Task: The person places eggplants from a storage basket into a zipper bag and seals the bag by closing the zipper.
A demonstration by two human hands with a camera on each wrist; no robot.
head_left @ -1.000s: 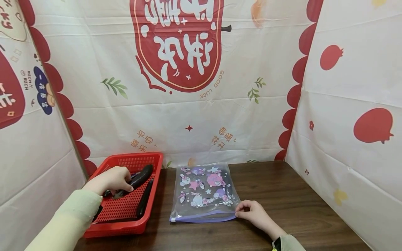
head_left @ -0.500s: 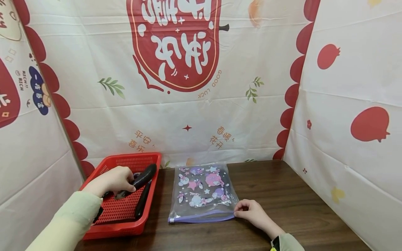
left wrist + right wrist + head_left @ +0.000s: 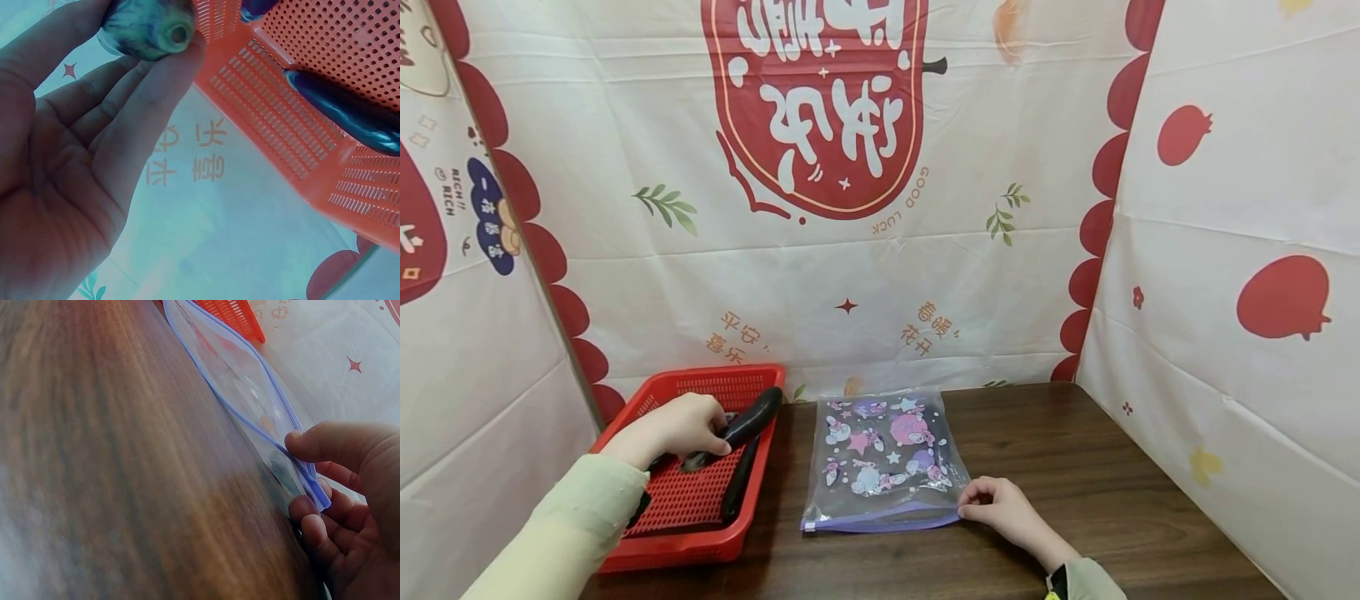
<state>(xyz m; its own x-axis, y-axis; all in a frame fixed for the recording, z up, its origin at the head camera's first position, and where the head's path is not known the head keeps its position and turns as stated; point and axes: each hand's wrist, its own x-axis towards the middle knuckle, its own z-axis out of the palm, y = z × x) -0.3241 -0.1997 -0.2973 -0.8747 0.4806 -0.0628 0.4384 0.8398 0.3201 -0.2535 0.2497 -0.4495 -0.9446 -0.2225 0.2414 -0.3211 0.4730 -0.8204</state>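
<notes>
My left hand (image 3: 688, 427) grips a dark purple eggplant (image 3: 757, 418) over the red basket (image 3: 677, 552) on the left. In the left wrist view, the eggplant's pale greenish stem end (image 3: 159, 28) shows between thumb and fingers. Toward the right, my right hand (image 3: 1000, 506) pinches the near right corner of a clear zip bag (image 3: 880, 454) lying flat on the table, printed with pink and purple cartoon figures. From the right wrist, the purple zip edge (image 3: 240, 415) gapes apart, with thumb and fingers on its end (image 3: 317, 492).
Another eggplant (image 3: 741, 483) lies along the basket's right side, and part of one more (image 3: 256, 7) shows at the top of the left wrist view. A dark wood table (image 3: 1060, 450) is bounded by printed cloth walls (image 3: 850, 275) behind and on both sides.
The eggplant in my left hand has risen slightly and shifted right, its far end now over the basket's right rim. My right hand keeps its pinch on the bag's corner.
</notes>
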